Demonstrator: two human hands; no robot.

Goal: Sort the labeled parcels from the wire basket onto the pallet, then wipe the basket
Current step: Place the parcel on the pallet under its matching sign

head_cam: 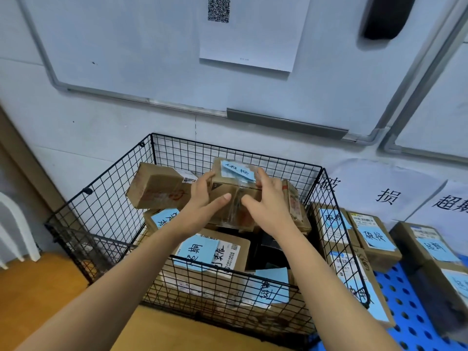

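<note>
- Between the fingers of both hands, above the wire basket (101, 206), is a scuffed, taped brown cardboard parcel (228, 192) with a blue handwritten label (237, 171) on top.
- The left hand (202, 201) and right hand (268, 203) grip its sides.
- Right of the fingers, labelled boxes (374, 236) stand on the blue pallet (410, 312).

Both hands grip a taped cardboard parcel (235, 184) with a blue label above the wire basket (278, 163), left hand (202, 201) and right hand (266, 201) on opposite sides. More labeled boxes (215, 252) lie inside; others (374, 239) sit on the blue pallet (410, 300) beside it.
</note>
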